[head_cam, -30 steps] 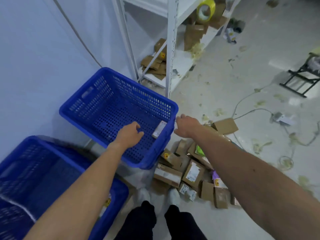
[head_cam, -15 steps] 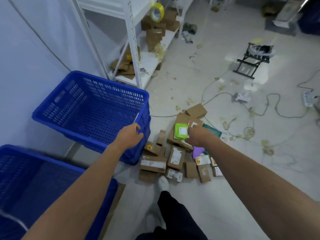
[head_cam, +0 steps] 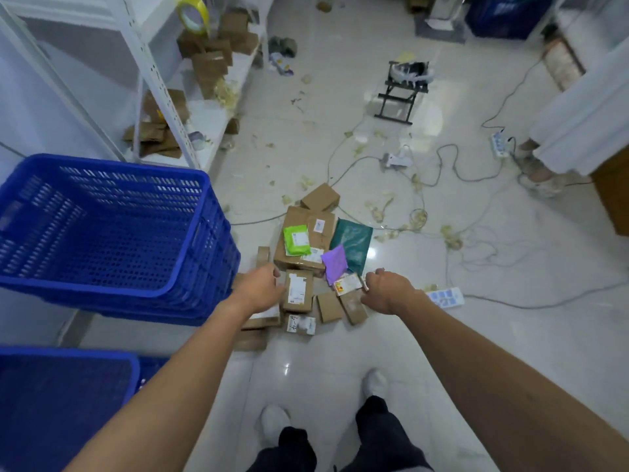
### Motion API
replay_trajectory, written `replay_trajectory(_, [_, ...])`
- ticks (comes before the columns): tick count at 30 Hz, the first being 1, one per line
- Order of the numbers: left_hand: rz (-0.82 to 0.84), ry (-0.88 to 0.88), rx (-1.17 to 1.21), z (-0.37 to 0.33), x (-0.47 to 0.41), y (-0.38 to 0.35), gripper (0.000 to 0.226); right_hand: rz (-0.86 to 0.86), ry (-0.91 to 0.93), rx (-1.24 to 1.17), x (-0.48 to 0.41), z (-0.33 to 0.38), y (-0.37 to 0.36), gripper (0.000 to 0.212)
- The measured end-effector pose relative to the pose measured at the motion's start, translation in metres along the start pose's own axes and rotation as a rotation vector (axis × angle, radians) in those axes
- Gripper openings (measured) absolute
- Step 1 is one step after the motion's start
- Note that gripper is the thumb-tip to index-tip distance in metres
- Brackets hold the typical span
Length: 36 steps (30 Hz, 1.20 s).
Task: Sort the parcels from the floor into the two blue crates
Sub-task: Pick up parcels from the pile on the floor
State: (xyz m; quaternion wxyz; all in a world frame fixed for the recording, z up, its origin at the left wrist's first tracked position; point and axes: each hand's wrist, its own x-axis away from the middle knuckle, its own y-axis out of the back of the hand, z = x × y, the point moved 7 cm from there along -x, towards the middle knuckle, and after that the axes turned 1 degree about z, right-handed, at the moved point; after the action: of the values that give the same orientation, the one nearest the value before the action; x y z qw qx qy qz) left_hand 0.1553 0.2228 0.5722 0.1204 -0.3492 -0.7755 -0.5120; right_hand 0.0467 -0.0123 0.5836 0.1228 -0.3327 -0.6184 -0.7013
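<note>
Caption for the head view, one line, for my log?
Left hand and right hand hover over parcels on the floor beside two blue crates.

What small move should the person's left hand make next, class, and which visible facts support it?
Probably shift the left hand slightly right and close its fingers round the small labelled box beside it. The hand looks empty, the box lies uncovered on the pile of parcels, and the blue crate stands open just left of that hand.

Littered glossy floor [head_cam: 425, 338], white shelving [head_cam: 160, 93]
</note>
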Motion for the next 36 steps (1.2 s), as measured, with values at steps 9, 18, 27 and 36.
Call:
replay_trajectory(9, [0.066,-0.053,-0.066,-0.141,-0.031,-0.074,0.041,0.004,-0.038,-0.069,0.0,-0.141,-0.028,0.048])
replay_trajectory(18, [0.067,0.093,0.045,-0.24,-0.049,-0.15,0.041,0.035,0.12,-0.01,-0.035,-0.25,-0.033,0.044])
replay_trajectory(27, [0.078,0.155,0.014,-0.256,-0.086,-0.184,0.034,0.099,0.173,0.082,-0.075,-0.289,-0.047,0.044])
replay_trajectory(36, [0.234,0.145,-0.048,-0.229,-0.17,-0.269,0.047,0.097,0.134,0.045,-0.131,-0.315,-0.106,0.05])
